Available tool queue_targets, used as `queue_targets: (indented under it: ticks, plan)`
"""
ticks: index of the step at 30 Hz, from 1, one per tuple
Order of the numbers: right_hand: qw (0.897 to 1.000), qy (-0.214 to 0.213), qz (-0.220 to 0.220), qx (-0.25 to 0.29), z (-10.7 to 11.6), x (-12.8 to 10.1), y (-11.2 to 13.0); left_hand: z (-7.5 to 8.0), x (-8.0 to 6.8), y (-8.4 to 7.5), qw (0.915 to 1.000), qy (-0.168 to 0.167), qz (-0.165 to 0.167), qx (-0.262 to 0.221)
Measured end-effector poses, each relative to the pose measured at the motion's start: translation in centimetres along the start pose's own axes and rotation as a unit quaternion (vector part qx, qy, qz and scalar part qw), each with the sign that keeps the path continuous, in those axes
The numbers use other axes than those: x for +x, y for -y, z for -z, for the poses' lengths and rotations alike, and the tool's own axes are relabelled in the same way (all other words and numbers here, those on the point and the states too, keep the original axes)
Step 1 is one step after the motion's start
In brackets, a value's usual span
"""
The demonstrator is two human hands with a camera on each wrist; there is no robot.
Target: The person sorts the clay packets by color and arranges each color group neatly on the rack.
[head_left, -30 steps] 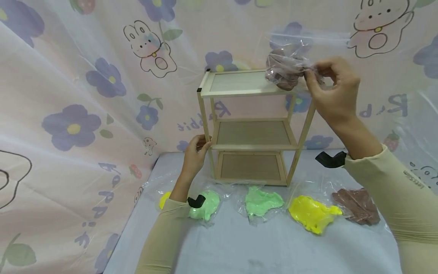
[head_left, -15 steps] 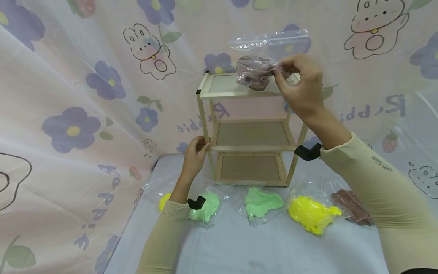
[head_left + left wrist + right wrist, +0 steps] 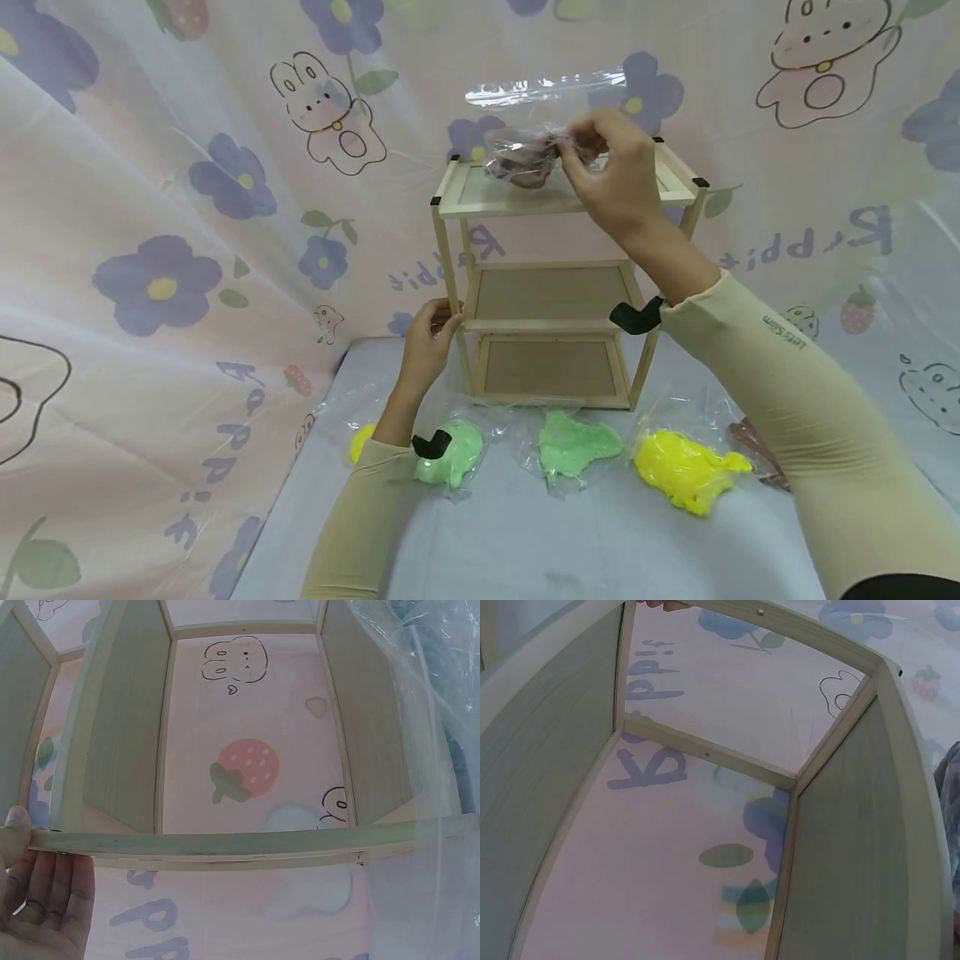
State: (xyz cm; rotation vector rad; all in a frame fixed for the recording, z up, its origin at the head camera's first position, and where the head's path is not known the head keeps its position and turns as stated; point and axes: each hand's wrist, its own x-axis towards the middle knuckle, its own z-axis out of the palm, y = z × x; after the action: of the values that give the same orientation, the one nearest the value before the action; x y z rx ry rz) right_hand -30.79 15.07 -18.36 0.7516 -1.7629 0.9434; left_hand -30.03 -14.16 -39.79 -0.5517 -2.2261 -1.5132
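Above the wooden shelf (image 3: 558,275), the right hand (image 3: 611,179) pinches a clear bag of brown clay (image 3: 525,158) just over the top tier. Lowering it flat, well inside the rim, would seat it best, while the left hand (image 3: 427,342) grips the front post. Wrist views barely show the bag's contents.

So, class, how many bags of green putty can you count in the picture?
2. One green bag lies on the table beside the left forearm; the other green bag lies in front of the wooden shelf. None seems hidden.
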Motion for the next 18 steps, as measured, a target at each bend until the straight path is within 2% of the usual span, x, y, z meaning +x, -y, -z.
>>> queue_targets:
  ticks: [12,18]
  plan:
    - [0.997,0.044,-0.059,-0.026,-1.7,1.1,0.5,0.0,0.0,-0.3,1.0000,-0.002,-0.008,-0.003]
    - [0.992,0.077,-0.092,-0.043,-2.4,1.4,0.6,0.0,0.0,-0.3,1.0000,-0.004,-0.003,-0.002]
